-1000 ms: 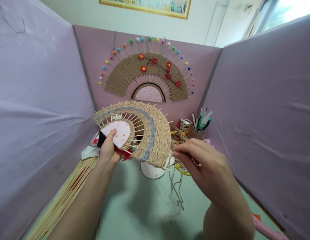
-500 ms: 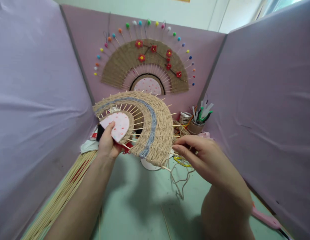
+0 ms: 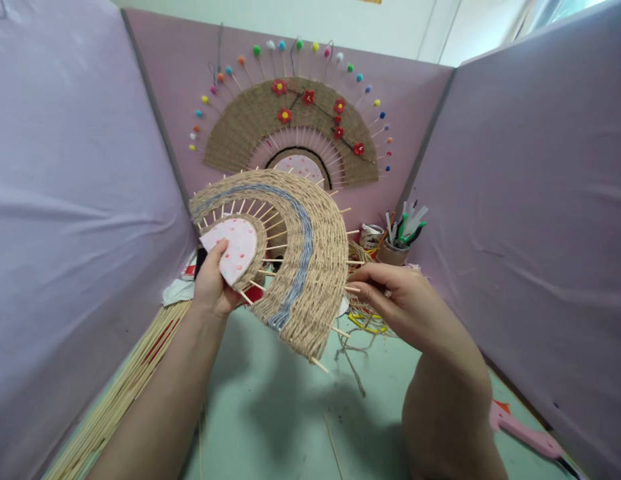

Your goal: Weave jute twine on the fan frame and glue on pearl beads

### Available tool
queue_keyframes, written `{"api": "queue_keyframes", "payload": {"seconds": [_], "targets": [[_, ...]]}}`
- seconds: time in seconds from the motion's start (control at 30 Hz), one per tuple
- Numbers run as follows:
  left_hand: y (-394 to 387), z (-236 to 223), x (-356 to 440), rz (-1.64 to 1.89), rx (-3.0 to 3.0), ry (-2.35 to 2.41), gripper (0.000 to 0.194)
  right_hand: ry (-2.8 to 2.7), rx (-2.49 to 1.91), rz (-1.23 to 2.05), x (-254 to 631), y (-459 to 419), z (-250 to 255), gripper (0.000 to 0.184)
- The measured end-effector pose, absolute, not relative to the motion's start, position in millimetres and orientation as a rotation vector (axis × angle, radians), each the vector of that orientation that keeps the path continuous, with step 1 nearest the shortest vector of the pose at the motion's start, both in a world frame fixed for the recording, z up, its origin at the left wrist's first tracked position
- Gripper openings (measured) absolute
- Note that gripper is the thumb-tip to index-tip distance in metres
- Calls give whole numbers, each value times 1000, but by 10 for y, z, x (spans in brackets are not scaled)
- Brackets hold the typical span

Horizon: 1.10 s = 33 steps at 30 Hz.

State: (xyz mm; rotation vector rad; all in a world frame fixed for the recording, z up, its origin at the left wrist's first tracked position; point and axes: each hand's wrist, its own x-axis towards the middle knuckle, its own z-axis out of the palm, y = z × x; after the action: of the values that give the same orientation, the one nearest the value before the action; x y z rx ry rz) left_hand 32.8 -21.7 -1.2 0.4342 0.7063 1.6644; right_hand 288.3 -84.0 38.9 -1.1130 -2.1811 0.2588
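Note:
A half-round fan woven of tan twine with a blue-grey band is held up, tilted, above the table. My left hand grips its pale half-disc with red spots, thumb on top and fingers hidden behind. Thin wooden sticks poke out past the outer rim. At the right rim my right hand is closed in a pinch beside a stick tip, seemingly on the twine, which its fingers mostly hide. Loose twine dangles below the fan.
Behind, a larger fan with red flowers and coloured balls hangs on the pink panel. A can of tools stands at the back right, bundled sticks lie left, and a pink glue gun lies right. Lilac cloth walls flank the table.
The woven fan has turned clockwise and tilted more toward me, its lower right corner dropping. My right hand stays at the rim, slightly higher, now beside a different stick.

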Motion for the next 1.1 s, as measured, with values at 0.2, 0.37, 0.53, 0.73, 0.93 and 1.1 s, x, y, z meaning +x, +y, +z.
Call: {"api": "queue_keyframes", "payload": {"seconds": [0.2, 0.37, 0.53, 0.73, 0.93, 1.1], "targets": [[-225, 18, 305, 1639, 387, 718, 38, -2064, -1043, 65, 2864, -870, 393, 11], [-205, -9, 255, 1652, 426, 712, 34, -1935, -1103, -71, 2857, -884, 385, 16], [-187, -39, 181, 1619, 487, 717, 34, -2029, -1048, -11, 2873, -846, 382, 9], [-202, -17, 155, 1627, 508, 720, 32, -2029, -1094, 61, 2887, -812, 381, 12], [-221, 5, 175, 1637, 491, 718, 33, -2003, -1176, 172, 2881, -806, 386, 20], [-221, 21, 182, 1686, 463, 726, 34, -2044, -1167, 281, 2858, -750, 370, 25]]}}
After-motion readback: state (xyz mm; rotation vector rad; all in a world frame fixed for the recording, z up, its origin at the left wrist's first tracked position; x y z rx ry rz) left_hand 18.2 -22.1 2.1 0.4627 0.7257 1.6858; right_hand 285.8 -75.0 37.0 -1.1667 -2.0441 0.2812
